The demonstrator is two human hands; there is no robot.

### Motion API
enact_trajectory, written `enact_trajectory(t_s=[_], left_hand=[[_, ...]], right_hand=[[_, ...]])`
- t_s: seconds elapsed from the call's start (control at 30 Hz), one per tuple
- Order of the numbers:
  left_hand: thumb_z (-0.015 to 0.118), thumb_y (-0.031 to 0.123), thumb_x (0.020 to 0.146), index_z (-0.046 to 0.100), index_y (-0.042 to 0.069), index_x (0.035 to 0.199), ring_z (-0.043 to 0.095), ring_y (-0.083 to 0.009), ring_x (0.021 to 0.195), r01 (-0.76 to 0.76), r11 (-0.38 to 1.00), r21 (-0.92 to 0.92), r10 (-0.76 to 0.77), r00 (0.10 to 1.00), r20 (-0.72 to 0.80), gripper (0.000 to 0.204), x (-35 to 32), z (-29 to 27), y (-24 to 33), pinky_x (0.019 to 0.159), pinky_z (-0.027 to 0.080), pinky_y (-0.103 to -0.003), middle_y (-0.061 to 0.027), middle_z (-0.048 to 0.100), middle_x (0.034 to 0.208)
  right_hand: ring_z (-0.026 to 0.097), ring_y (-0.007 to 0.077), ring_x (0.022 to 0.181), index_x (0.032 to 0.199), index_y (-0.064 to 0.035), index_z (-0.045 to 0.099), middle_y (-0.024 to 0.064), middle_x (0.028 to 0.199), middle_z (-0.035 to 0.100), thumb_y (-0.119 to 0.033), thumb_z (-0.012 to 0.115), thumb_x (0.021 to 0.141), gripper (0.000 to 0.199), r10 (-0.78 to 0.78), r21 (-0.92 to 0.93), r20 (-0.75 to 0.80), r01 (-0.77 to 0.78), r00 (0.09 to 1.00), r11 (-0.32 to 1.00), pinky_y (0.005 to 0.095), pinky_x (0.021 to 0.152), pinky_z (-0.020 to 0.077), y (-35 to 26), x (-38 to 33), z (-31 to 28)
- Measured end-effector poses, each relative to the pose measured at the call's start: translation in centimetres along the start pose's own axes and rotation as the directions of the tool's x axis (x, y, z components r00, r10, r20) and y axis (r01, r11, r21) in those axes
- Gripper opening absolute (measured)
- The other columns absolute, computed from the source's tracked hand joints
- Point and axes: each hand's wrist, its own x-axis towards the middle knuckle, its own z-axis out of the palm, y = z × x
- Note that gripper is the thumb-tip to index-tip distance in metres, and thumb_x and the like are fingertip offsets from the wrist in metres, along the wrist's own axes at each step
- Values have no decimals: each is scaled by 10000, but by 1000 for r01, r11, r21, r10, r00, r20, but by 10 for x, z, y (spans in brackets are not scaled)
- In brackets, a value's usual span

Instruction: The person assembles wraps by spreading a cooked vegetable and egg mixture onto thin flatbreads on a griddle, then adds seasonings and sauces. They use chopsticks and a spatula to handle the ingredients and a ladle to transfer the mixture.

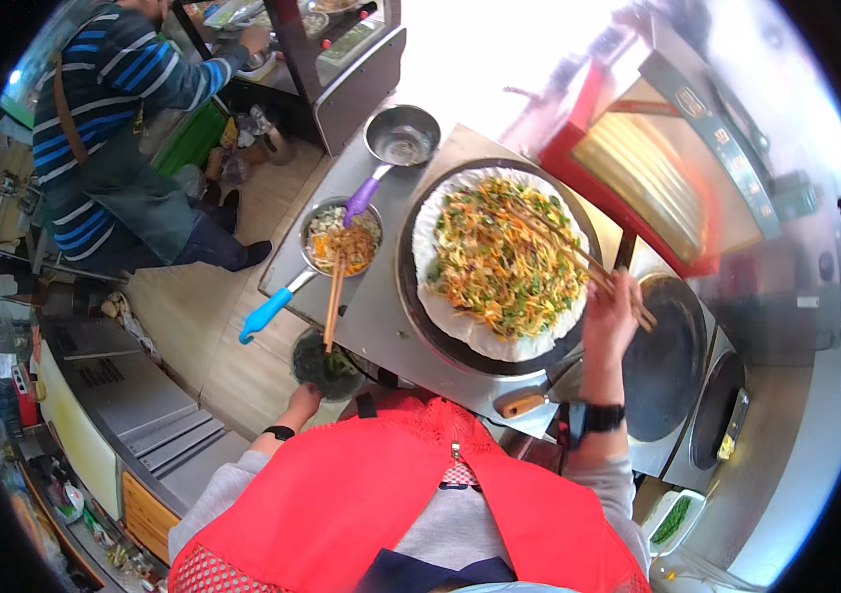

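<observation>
Red mesh apron [381, 494] fills the lower middle of the frame, worn over grey sleeves by the person whose forearms rise from it. At right of centre the right hand [610, 314], a dark watch [600, 417] on its wrist, is clamped on a pair of long wooden chopsticks [559, 240] whose tips reach up and left across a thin white pancake [450, 316]. This pancake lies on a round dark griddle [410, 296] in the middle of the frame and is covered with shredded yellow, orange and green filling [504, 257]. Lower left of centre, the left hand [304, 400] is closed on the rim of a small dark bowl of greens [326, 364] at the near edge of the steel bench [371, 316]. Just above that bowl stands a metal bowl of chopped filling [341, 237] with a second pair of chopsticks [333, 301] leaning in it, a purple-handled scoop [361, 198] and a blue handle [264, 316] beside it. An empty steel bowl [402, 134] sits farther up. A wooden-handled scraper [524, 400] lies below the griddle, and a second dark griddle [667, 361] is at right. A red rectangular case with a yellowish panel [638, 178] occupies the upper right; a small white tray of greens [672, 519] is at lower right. In the upper left stands another person in a blue striped top [109, 119].
</observation>
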Motion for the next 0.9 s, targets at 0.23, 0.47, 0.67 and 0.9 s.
enact_trajectory(t_s=[0.23, 0.47, 0.67, 0.9], left_hand=[[627, 264, 805, 656, 37, 1063, 605, -376, 1015, 151, 979, -137, -155, 988, -23, 344, -10, -5, -37, 883, 472, -431, -227, 646, 1046], [621, 214, 805, 652, 10, 1069, 638, -346, 928, 131, 986, -98, -130, 991, 20, 335, 11, 9, -116, 834, 489, -392, -207, 672, 957], [600, 177, 811, 669, -4, 1008, 648, -300, 852, 38, 999, 19, -40, 995, 89, 276, 77, 19, -123, 779, 500, -373, -183, 678, 871], [603, 172, 829, 662, -6, 1011, 637, -253, 853, -288, 933, 217, 214, 926, 310, 261, 120, 25, 12, 777, 495, -351, -149, 676, 887]], right_hand=[[661, 270, 833, 960, -73, 516, 109, 861, 605, -275, 663, 886, 261, 418, -1, 166, -424, 893, 906, 329, 707, 580, 171, 64, 205], [518, 100, 669, 1115, -26, 558, 30, 875, 597, -315, 709, 835, 429, 526, -435, 254, -390, 812, 812, 222, 553, 437, 203, 63, 230], [592, 208, 1068, 1290, -6, 461, 142, 1147, 588, -118, 592, 915, 413, 476, 11, 513, -560, 714, 829, 317, 936, 494, 64, -19, 94], [647, 219, 832, 1168, 27, 498, 174, 991, 626, -32, 531, 919, 257, -27, -101, -703, -62, 710, 993, 288, 671, 558, -88, -250, -275]])
